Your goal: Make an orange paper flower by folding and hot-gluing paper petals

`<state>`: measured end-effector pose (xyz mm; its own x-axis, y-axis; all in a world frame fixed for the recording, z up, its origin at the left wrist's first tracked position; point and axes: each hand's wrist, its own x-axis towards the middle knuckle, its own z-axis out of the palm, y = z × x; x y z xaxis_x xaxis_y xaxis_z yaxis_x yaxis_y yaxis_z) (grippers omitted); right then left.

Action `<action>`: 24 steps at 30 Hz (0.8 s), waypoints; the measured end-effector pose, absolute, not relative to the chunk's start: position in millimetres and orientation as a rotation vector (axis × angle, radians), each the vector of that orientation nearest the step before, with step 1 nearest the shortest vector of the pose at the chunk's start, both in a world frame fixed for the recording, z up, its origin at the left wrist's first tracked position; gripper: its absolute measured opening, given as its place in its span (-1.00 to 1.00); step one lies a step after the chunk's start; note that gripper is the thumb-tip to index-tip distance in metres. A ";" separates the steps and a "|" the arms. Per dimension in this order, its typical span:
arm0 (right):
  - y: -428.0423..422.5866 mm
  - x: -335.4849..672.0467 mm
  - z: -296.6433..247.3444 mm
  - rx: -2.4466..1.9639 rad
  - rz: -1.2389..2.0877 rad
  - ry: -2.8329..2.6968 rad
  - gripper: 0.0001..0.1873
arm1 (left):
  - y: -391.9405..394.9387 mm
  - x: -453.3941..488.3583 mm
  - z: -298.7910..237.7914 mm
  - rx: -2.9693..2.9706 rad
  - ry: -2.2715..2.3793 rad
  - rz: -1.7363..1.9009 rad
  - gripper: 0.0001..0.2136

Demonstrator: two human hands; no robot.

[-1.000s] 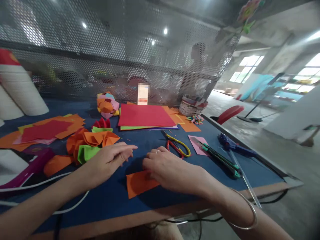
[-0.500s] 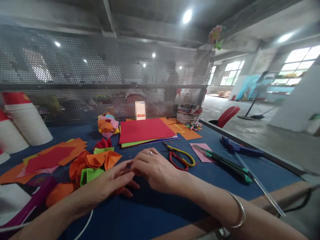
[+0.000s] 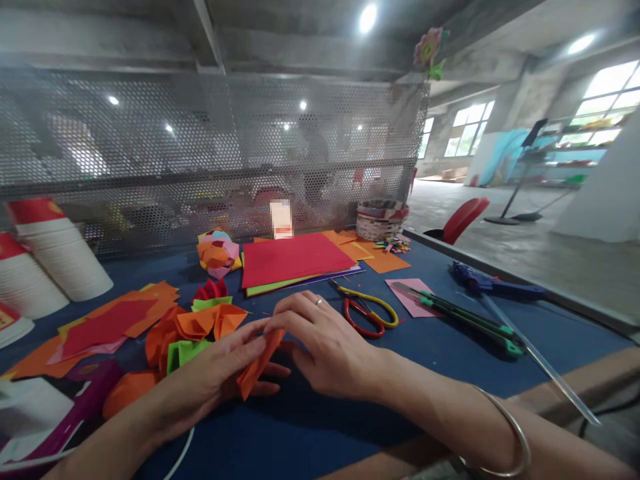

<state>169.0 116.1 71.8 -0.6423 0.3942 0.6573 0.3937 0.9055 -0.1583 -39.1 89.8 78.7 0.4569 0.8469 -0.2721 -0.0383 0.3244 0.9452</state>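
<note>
Orange paper (image 3: 259, 371): lifted since the earliest frame, where it was spread flat on the counter (image 3: 250, 440) beneath the right hand (image 3: 325, 340); now it is tilted steeply and held between both hands.
Paper's place: kept over the counter's front part, back from the front edge; whether its lower corner is touched to the surface cannot be told.
Paper's handling: judged very light and thin, stiff enough to be stood on end, yet easily creased or torn; little slipping is expected against dry fingers.
Paper's edges: best taken by a light pinch near an end or along a crease, so that the middle is not crushed.
Left hand (image 3: 227, 363): closed narrowly on the paper, the thumb laid on the near face, the longer fingers stretched out behind it; the forearm is brought in from the counter's front left corner.
Right hand: arched over the paper's upper end, fingers curled down against the left fingertips; how firmly the paper is gripped cannot be told, as the tips are hidden.
Bangle (image 3: 517, 430): worn on the right forearm, which is slanted in from the front right.
Folded pieces (image 3: 200, 323): heaped just beyond the left hand.
Scissors (image 3: 370, 295): laid beyond the right hand, toward the counter's right edge, untouched.
</note>
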 end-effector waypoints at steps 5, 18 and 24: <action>117.5 169.1 72.4 -0.552 0.023 -2.323 -0.57 | 89.6 -39.1 81.9 1.041 0.897 0.722 -0.51; 117.8 168.9 74.2 -0.566 0.001 -2.345 -0.63 | 91.0 -37.9 90.3 0.916 0.987 0.830 -0.63; 119.3 170.0 73.9 -0.569 -0.041 -2.348 -0.80 | 92.8 -40.6 86.8 0.829 1.009 0.909 -0.80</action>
<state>170.0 119.3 73.9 -0.6515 0.3887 0.6515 0.4110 0.9027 -0.1275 -40.6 92.8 86.8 0.2567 0.9082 -0.3307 -0.2339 0.3904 0.8904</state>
